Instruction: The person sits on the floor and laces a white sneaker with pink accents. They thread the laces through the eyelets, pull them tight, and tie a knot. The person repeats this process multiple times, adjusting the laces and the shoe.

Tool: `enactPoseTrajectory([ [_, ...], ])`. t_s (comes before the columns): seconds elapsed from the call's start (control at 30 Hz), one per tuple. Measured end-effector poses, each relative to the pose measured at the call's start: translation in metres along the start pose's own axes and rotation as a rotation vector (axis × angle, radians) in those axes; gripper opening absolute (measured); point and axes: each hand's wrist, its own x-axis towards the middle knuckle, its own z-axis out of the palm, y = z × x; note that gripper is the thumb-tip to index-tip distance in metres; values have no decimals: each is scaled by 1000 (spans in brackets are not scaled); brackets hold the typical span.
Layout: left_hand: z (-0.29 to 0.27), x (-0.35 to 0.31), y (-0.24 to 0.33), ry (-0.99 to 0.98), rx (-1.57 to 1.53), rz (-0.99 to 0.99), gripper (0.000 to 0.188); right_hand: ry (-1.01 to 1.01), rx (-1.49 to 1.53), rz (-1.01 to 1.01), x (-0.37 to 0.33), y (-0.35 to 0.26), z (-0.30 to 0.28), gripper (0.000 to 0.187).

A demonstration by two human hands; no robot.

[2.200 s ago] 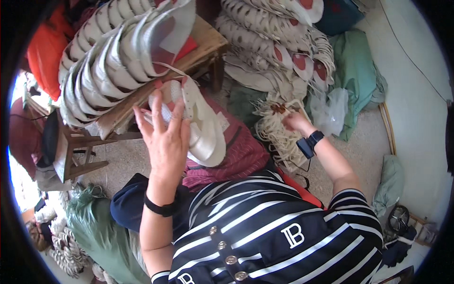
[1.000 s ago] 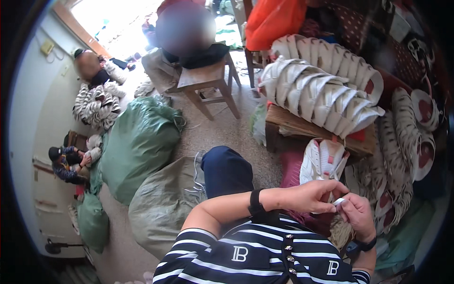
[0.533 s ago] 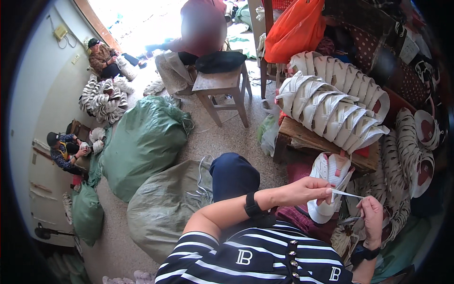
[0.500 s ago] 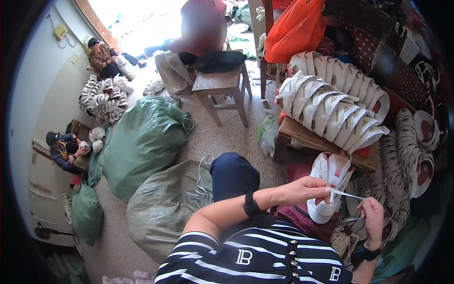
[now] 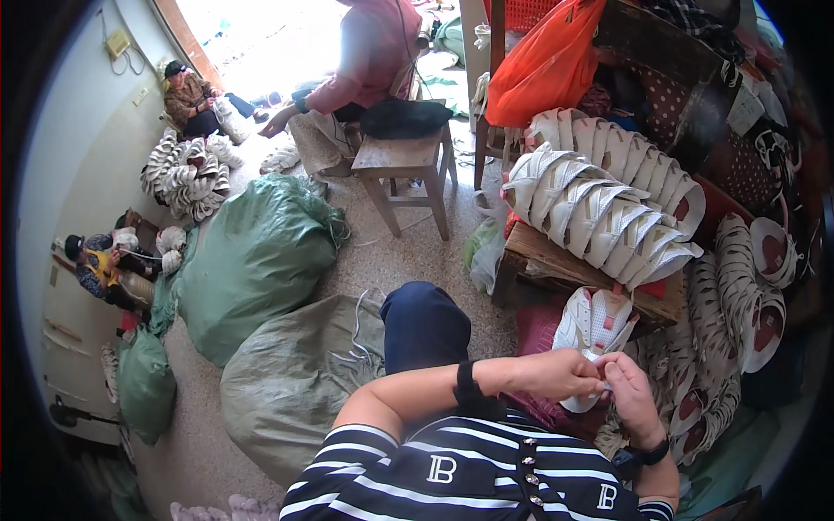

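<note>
A white shoe upper (image 5: 593, 319) with pink and grey parts lies on my lap, its toe end toward me. Just over that toe end my two hands meet. My left hand (image 5: 560, 375) is closed in a pinch, and my right hand (image 5: 632, 398) pinches right beside it with thumb and forefinger. Between their fingertips shows only a short bit of white shoelace (image 5: 606, 385); the rest is hidden by the fingers. A dark red cloth (image 5: 540, 337) lies under the shoe upper.
Nested white shoe uppers (image 5: 599, 213) lie on a wooden bench (image 5: 556, 265) ahead, with more stacks (image 5: 743, 286) at the right. Large green sacks (image 5: 256, 260) fill the left floor. A wooden stool (image 5: 400, 156) stands beyond. Co-workers sit at the far left; another person (image 5: 369, 61) is by the doorway.
My right hand has moved left to meet my left hand. The shoelace was stretched between them and is now mostly hidden. The person by the doorway has leaned left, reaching out an arm.
</note>
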Motion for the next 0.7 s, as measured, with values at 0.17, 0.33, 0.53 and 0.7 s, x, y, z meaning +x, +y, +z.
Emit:
enactPoseTrajectory([
  [0.17, -1, -10, -13, 153, -164, 10, 33, 8, -99, -96, 5, -1, 4, 15],
  [0.33, 0, -10, -21, 190, -165, 42, 32, 133, -368, -257, 5, -3, 11, 9],
  [0.53, 0, -4, -30, 272, -116, 32, 31, 205, -610, -367, 10, 1, 7, 10],
  [0.7, 4, 3, -35, 494, -125, 59, 16, 363, -210, -284, 16, 31, -17, 9],
])
